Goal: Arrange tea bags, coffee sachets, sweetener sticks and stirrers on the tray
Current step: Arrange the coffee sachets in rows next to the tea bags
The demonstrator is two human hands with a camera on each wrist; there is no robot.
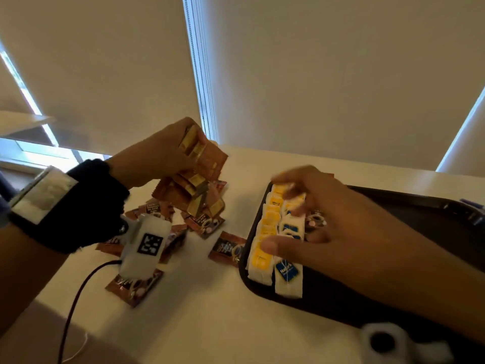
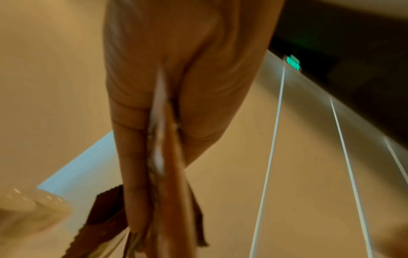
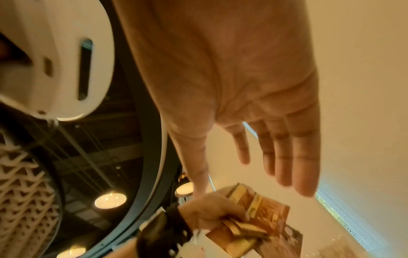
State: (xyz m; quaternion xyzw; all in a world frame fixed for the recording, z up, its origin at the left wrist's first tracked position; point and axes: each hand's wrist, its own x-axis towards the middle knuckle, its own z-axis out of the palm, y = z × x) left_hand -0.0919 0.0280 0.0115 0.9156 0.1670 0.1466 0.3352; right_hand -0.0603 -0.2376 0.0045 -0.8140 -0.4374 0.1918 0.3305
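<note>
Left hand (image 1: 154,153) up off the bench (image 1: 199,311), fingers clamped on a fat bunch of sachets (image 1: 202,164), more scattered below. Right hand (image 1: 322,222) spread flat, holding nothing, over the tea bags (image 1: 265,258) rowed at the tray's (image 1: 328,308) left end. The risk: that overfull bunch could slip, or the right fingers nudge the rows askew.

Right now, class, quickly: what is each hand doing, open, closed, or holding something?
Left hand: grips a bunch of brown-and-gold foil coffee sachets.
Right hand: open, fingers spread over the white paper tea bags, holding nothing.
</note>
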